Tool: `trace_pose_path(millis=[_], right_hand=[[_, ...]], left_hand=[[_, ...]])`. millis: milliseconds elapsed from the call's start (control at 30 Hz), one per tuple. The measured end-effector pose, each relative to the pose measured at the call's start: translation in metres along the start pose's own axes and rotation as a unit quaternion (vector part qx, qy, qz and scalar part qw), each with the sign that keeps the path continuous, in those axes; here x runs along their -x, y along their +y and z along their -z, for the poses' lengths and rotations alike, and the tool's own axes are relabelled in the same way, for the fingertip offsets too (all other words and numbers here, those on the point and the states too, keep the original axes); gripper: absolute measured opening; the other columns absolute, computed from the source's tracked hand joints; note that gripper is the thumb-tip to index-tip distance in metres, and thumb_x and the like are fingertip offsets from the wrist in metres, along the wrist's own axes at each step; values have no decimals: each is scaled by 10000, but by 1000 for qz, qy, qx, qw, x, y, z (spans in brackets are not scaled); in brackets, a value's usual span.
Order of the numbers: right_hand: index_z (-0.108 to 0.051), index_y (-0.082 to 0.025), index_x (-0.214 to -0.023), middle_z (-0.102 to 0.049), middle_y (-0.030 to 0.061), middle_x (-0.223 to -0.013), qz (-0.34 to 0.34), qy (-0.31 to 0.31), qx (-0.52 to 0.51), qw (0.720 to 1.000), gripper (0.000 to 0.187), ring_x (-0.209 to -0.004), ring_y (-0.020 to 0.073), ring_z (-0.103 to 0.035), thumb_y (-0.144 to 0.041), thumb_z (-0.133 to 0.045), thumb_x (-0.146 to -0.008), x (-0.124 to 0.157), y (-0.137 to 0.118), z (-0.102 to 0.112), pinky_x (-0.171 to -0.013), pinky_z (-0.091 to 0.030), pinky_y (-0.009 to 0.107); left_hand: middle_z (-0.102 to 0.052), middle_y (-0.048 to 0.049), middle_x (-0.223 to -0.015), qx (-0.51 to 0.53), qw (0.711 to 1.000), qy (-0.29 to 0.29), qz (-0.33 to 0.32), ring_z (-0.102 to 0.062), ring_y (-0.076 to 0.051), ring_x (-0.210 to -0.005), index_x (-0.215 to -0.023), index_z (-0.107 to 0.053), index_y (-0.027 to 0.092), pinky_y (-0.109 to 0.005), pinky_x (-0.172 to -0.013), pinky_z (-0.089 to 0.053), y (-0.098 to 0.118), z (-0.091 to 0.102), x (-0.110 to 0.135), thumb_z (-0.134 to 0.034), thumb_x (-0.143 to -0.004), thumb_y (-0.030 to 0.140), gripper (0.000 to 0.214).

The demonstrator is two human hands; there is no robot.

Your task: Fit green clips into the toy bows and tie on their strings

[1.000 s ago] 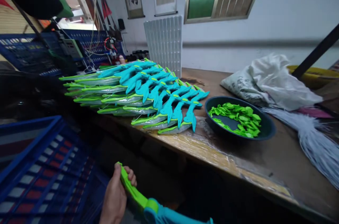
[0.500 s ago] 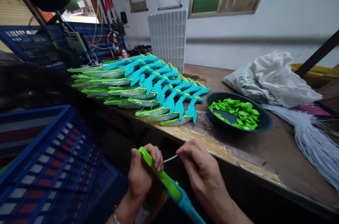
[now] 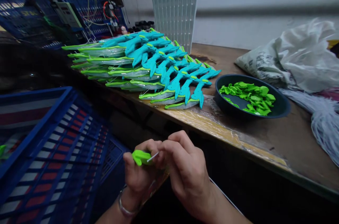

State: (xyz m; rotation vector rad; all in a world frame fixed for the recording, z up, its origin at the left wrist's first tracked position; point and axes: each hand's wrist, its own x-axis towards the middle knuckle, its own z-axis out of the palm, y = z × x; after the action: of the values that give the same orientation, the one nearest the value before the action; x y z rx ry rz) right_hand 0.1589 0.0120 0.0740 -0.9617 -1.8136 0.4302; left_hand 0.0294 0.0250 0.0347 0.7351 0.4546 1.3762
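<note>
My left hand (image 3: 139, 178) is closed round a long plastic piece (image 3: 141, 157). Its bright green end points toward me between thumb and fingers, and the rest is hidden by my hands. A short length of thin white cord (image 3: 153, 157) runs from that end to the fingertips of my right hand (image 3: 188, 171), which are pinched on it. The two hands are close together, their fingers nearly touching. On the table beyond lies a stack of teal and green plastic toys (image 3: 161, 65) with clear parts.
A dark round bowl (image 3: 282, 109) holds green plastic parts. Behind it are white plastic bags (image 3: 304, 54), with a bundle of white cords (image 3: 325, 121) at the right. Blue crates (image 3: 60, 153) stand at the left. The table edge (image 3: 225, 135) runs just past my hands.
My right hand has moved left, up to my left hand, with the cord. The plastic piece has turned so its green end faces me. The view has tilted down.
</note>
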Motion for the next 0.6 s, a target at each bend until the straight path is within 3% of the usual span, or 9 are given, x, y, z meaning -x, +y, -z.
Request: trace_pose_path(millis=[167, 367, 600], right_hand=[[-648, -182, -1087, -575, 44, -889, -7, -10, -43, 999, 200, -665, 104, -579, -121, -480, -997, -3, -6, 1, -552, -496, 197], [-639, -167, -1096, -616, 58, -898, 12, -12, -44, 999, 198, -709, 129, -586, -120, -478, -992, -1, -8, -2, -565, -482, 213], [-651, -175, -1083, -584, 42, -878, 2, -7, -46, 999, 193, -681, 114, -566, -134, -480, -1004, -2, -8, -1, -549, -466, 206]], left_hand=[[-470, -13, -608, 34, 999, 14, 17, -434, -148, -585, -675, -665, 155, -272, -548, -440, -2, 1, 8, -734, -691, 762, 611], [-565, -30, -715, 53, 996, 67, 15, -552, -191, -665, -874, -714, 222, -324, -626, -531, -10, 8, 18, -721, -742, 727, 522], [-523, -24, -713, 41, 996, 56, 52, -510, -185, -668, -897, -687, 214, -324, -623, -495, -11, 11, 18, -686, -734, 779, 587]])
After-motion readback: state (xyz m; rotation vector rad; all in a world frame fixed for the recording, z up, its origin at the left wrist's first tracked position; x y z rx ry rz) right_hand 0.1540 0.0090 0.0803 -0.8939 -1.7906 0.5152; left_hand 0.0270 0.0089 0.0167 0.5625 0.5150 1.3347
